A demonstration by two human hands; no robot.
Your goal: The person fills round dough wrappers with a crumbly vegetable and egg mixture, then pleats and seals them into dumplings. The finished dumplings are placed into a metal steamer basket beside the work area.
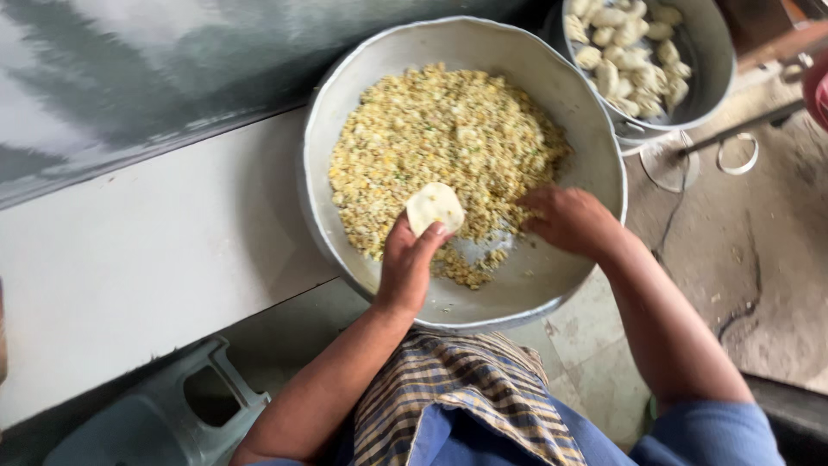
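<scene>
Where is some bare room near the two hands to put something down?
The pale ledge left of the big metal bowl is bare. Inside the bowl, a small bare patch lies between the left hand, which holds a dough disc, and the right hand. The yellow filling crowds the middle; a dumpling bowl fills the upper right.
</scene>
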